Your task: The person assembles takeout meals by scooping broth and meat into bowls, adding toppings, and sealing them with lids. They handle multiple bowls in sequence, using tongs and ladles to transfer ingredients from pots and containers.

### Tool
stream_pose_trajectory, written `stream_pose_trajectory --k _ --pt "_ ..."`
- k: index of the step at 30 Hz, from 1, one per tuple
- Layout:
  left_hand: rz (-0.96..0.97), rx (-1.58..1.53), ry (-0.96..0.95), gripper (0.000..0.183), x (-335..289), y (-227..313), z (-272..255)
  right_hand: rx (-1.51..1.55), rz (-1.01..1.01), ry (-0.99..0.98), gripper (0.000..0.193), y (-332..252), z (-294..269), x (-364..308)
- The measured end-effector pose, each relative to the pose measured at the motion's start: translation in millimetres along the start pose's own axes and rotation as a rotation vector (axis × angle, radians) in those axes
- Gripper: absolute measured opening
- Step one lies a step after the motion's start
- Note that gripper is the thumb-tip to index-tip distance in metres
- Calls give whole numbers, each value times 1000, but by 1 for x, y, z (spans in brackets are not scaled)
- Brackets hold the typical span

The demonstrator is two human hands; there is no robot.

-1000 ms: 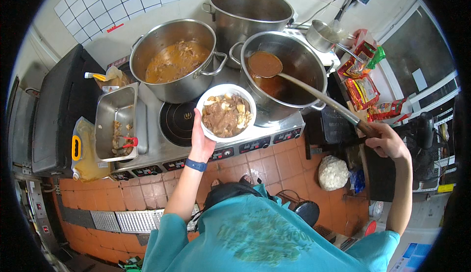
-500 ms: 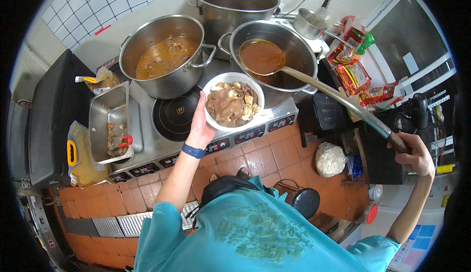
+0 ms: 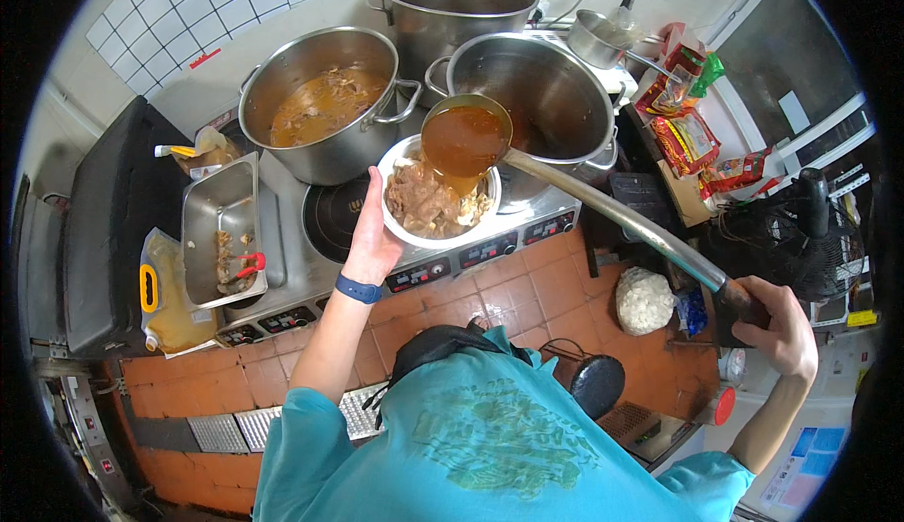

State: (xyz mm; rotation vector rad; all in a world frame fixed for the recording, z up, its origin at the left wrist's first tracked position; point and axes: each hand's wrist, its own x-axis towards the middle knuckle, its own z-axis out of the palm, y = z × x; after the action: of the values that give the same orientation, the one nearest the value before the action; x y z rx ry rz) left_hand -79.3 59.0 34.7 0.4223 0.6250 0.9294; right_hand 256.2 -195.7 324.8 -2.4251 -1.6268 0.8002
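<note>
My left hand grips a white bowl by its left side, in front of the pots. Chunks of brown meat and pale pieces fill the bowl. My right hand is closed round the end of a long-handled metal ladle. The ladle's head, full of reddish-brown broth, hangs over the bowl's far edge. It is tipped, and broth runs onto the food. Behind it stands a steel pot with dark liquid inside.
Left of that pot, another pot holds orange broth with meat; a taller pot stands behind. A steel tray with scraps and red-handled tongs sits left, beside an oil jug. Red food bags, a saucepan and a fan are at right.
The ladle has come out of the right pot and moved left over the bowl, where its broth now pours. My right hand shifted slightly left and down.
</note>
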Motion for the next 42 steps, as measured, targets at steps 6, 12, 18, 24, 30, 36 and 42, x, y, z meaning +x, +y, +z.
stream_pose_trajectory --k 6,12,18,24,30,36,42 --pt "11 23 20 68 4 2 -6 -182 -117 174 42 -13 24 -12" --pt "-3 -2 7 70 11 0 -17 -428 -309 466 53 -3 47 -13" --pt "11 -36 27 69 21 -7 -24 -217 -225 403 45 34 37 6" --pt "26 -73 47 66 27 -13 -23 373 11 70 34 57 7 49" --pt "76 -50 52 66 19 -24 -21 -444 -255 391 33 34 32 146" --pt "67 -41 104 65 17 -38 -31 -784 -282 383 21 11 60 229" --pt "47 -35 107 67 15 -46 -34 -512 -335 225 27 25 31 247"
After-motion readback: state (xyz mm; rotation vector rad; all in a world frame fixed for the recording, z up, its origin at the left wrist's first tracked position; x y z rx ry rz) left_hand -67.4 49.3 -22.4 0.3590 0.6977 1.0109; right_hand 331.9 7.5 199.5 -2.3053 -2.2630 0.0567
